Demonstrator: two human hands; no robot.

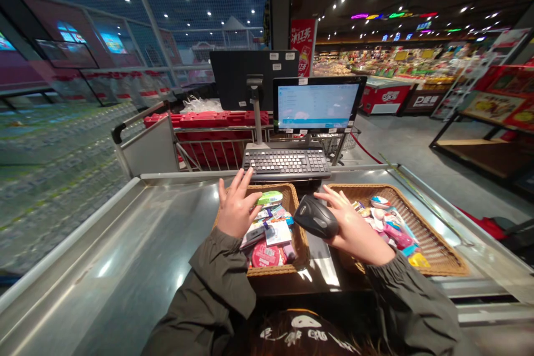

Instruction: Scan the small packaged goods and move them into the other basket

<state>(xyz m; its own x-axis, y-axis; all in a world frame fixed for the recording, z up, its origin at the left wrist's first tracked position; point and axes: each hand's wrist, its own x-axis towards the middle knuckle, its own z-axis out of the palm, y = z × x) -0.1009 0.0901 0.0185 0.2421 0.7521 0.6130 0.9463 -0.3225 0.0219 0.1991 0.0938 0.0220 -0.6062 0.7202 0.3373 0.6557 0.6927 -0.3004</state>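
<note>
My left hand [237, 208] is over the left wicker basket [302, 250], fingers spread and nothing in it. Its fingertips reach up to the lower left corner of the black keyboard [287, 162]; whether they touch the keys I cannot tell. A black barcode scanner [316, 216] is held in my right hand [354, 228], between the two baskets, with its rounded head pointing left. Small packaged goods fill the left basket, among them a green pack [269, 198], a white box [278, 232] and a round red tub [265, 255].
The right wicker basket [442, 245] holds several small colourful packets. Both baskets sit on a metal counter [104, 245]. Behind the keyboard stand a lit monitor [319, 103] and a dark-backed screen [233, 75]. A metal cart [144, 142] with red items is beyond; stacked bottles line the left.
</note>
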